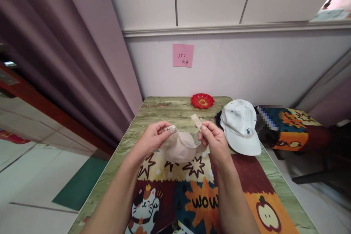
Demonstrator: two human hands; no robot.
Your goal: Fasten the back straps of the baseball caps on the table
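Here's the pale beige fabric cap at the colourful printed mat's far edge, perhaps touching it, left hand pinching its buckle end, right hand, held apart, pinching its strap. A white cloth cap sits rightward, a scalloped red plate beyond.

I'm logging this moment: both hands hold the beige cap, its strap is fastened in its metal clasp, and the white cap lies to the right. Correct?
Not fastened: in the head view, the right hand holds the strap apart from the metal clasp, which the left hand holds. The rest stands.
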